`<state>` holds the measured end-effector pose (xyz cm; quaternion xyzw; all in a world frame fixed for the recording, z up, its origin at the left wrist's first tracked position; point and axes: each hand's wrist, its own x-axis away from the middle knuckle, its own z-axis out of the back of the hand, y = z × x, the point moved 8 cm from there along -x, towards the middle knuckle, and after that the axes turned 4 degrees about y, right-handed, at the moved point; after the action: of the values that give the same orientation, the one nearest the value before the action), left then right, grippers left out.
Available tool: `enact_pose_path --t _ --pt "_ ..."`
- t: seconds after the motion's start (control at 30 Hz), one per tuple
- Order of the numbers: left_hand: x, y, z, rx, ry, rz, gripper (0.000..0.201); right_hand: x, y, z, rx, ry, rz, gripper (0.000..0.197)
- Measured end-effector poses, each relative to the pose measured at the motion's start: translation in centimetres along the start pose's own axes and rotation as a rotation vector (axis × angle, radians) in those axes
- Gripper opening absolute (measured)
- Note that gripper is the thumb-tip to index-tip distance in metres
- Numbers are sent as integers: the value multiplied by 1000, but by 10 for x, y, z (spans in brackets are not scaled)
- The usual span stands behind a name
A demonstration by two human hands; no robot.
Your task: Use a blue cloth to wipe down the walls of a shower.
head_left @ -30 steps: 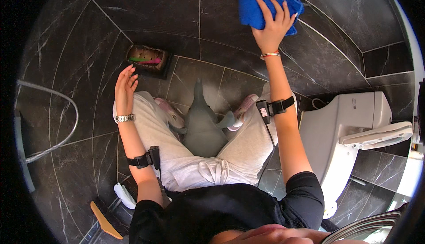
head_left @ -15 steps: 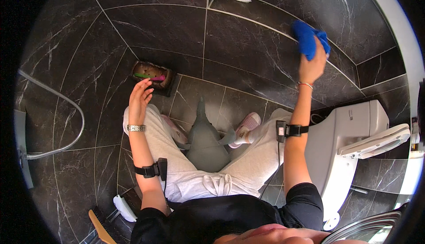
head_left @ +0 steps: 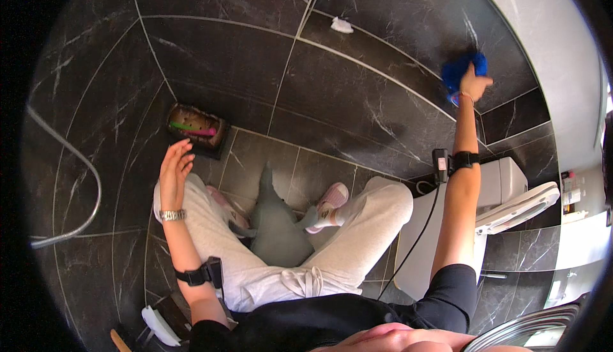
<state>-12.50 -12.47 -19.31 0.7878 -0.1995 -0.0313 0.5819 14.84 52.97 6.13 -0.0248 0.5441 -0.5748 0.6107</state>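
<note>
My right hand [head_left: 476, 85] is stretched out to the far right, pressing a blue cloth [head_left: 461, 72] against the dark tiled wall [head_left: 408, 7] just above a narrow tiled ledge [head_left: 396, 58]. Part of the cloth is hidden under the palm. Over my left knee hangs my left hand [head_left: 175, 170], its fingers loosely stretched out and holding nothing. Closest to it is a brown box [head_left: 199, 119] in the wall corner, with a green and a pink long-handled item [head_left: 203, 132] inside. A crumpled white piece [head_left: 341, 25] lies on the ledge.
A white toilet [head_left: 421, 243] with raised lid stands at my right. Between my legs is a grey tapered object [head_left: 278, 231] with side flaps. A metal shower hose [head_left: 96, 192] hangs at left. A white brush [head_left: 159, 325] and a wooden handle [head_left: 119, 340] are at lower left.
My right hand has moved right with the blue cloth, from the ledge up onto the wall above it. The view has shifted a little; my left hand stays raised and open.
</note>
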Motion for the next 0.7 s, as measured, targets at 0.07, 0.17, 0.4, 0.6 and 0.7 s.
enact_pose_path --t 0.07,0.17,0.4,0.6,0.7 --pt "3 -3 12 19 20 -5 30 34 -84 15 -196 50 70 67" --pt "1 -1 -2 26 10 -21 30 66 -190 18 -318 282 460 59" --pt "0 0 -33 45 -43 -9 28 232 -314 -29 14 203 1742 30" --pt "-4 -14 -45 23 -62 64 26 176 -271 -25 -83 154 1613 43" --pt "1 -6 -37 -29 -27 54 27 116 -246 -6 34 264 1438 46"
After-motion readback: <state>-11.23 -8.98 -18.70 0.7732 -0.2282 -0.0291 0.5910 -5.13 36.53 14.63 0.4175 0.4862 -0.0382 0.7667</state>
